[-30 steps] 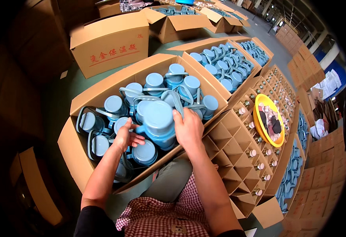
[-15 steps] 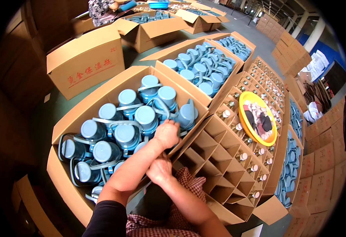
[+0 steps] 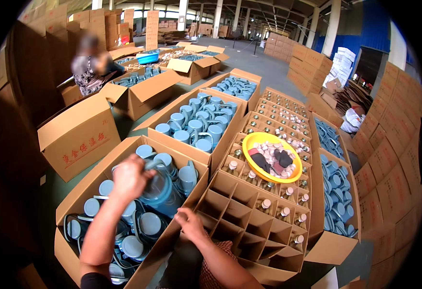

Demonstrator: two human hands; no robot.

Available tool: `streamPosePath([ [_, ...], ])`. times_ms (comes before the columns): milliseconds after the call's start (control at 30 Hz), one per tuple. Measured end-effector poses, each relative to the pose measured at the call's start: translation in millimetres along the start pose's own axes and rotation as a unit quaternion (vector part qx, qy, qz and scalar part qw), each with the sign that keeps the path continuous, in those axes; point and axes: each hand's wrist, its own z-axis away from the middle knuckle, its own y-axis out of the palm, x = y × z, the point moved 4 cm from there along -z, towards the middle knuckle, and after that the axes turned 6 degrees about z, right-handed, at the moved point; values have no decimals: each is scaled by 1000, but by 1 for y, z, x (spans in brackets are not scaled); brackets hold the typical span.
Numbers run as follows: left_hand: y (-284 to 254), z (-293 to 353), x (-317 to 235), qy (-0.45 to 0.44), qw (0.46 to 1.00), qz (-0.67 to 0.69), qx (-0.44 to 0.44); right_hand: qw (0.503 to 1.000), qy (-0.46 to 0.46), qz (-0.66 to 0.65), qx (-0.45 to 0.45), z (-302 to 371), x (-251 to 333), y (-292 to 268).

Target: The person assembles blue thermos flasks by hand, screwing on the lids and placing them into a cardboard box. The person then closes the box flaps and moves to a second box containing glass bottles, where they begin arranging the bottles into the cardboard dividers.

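My left hand (image 3: 130,179) is closed on a translucent blue plastic jug (image 3: 165,195), apparently by its handle or upper end. The jug is tilted above the near left carton (image 3: 93,183), where several more blue jugs (image 3: 150,224) with pale round tops and looped handles are packed. Beside the jug's lower end, over the carton's right edge, is my right hand (image 3: 190,223). Its thumb and forefinger are apart, with nothing visible between them; whether a fingertip touches the jug I cannot tell.
Right of my hands stands a divided carton (image 3: 230,212) with silvery glass bottle liners (image 3: 265,206) in some cells. A yellow basin (image 3: 295,176) of pale caps and dark cloth sits on it. More jug cartons (image 3: 191,154) stand around. A person (image 3: 93,72) works at far left.
My hands were crossed low at the carton's right side. The left has moved left and up with a jug; the right stays near the edge. The view has tilted upward.
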Motion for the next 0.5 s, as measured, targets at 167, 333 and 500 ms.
streamPosePath([
  [167, -149, 62, -60, 48, 972, 124, -194, 961, 47, -250, -106, -29, -47, -40],
  [333, -174, 135, -22, -30, 890, 394, -226, 849, -2, -516, -109, -20, 11, -81],
  [500, -81, 214, -9, -238, 828, 492, -122, 950, -123, -126, -258, 17, 69, -245],
])
